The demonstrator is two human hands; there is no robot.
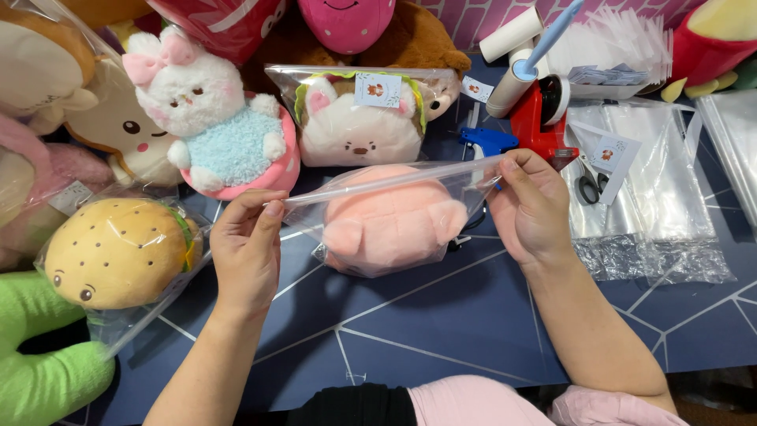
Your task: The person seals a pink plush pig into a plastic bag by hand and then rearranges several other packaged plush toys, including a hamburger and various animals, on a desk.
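Sealing step: left hand & right hand fingers clamped on clear bag w/ pink plush; next needs even press along flap.

Pale pink round plush toy inside clear plastic bag. Beneath: navy table, thin white crack-line pattern. Left of pink plush: tan burger-shaped plush, brown dots. Right: red tape dispenser, blue tagging gun.
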